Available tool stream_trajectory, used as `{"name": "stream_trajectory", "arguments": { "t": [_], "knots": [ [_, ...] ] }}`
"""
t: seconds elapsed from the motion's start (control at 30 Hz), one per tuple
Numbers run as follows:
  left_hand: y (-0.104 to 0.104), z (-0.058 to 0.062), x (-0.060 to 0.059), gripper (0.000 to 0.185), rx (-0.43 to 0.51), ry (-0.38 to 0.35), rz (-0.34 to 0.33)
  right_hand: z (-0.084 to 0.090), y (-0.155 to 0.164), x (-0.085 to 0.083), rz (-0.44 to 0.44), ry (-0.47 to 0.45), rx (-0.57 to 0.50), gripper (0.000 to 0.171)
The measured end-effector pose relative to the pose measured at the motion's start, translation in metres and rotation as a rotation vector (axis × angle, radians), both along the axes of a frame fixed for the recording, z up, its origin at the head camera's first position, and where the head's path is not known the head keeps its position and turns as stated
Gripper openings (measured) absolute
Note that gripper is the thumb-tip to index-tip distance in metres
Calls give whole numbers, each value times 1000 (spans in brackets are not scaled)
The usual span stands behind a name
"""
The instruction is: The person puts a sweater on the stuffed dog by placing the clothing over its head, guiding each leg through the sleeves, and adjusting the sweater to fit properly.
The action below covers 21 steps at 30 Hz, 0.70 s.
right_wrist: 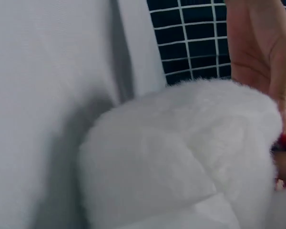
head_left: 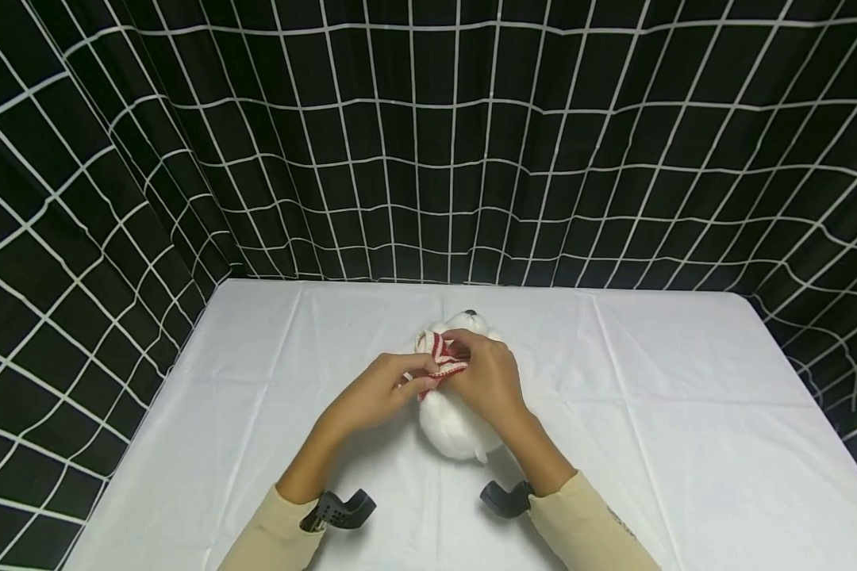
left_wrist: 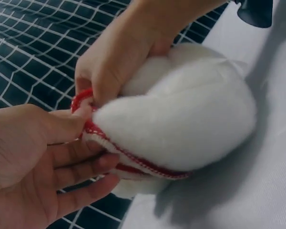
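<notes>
Near the middle of the white table [head_left: 671, 412] lies a white plush toy [head_left: 451, 424], a red-and-white scarf [head_left: 443, 361] around its neck. Our left hand [head_left: 378, 392] pinches one end of the scarf between thumb and curled fingers [left_wrist: 74, 160]; our right hand [head_left: 489, 377] arches over the toy and nips the band with its fingertips [left_wrist: 93, 93]. To handle the scarf well, we judge it best to keep both pinches close to the neck, hold the tension even, and steady the soft body against the cloth so it does not roll. A grid-patterned curtain [head_left: 428, 135] forms the backdrop.
</notes>
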<state>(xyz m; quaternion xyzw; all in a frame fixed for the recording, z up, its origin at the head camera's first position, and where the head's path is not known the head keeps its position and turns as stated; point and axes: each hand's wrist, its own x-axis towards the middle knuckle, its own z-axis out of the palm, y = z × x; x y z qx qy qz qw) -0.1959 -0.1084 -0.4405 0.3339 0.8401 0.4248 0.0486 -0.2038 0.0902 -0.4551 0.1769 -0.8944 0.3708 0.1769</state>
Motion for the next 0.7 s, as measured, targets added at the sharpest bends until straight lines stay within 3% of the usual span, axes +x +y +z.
{"name": "stream_trajectory", "arguments": {
  "t": [0.13,0.3,0.43,0.5,0.57,0.7],
  "knots": [
    [-1,-1,-2,8,31,-53,101,4,5,-2,67,-42,-15,43],
    [-5,-4,-5,6,213,-141,290,17,21,-3,311,-247,-101,46],
    [-6,-6,-7,7,264,-136,363,26,35,-3,497,-384,-159,49],
    [-6,-6,-7,7,277,-132,387,30,40,-3,545,-412,-199,49],
    [-7,-6,-7,11,286,-129,412,34,40,-3,488,-397,-219,43],
    [-7,-5,-9,15,292,-144,444,38,32,-1,217,-302,-245,25]
  ]
}}
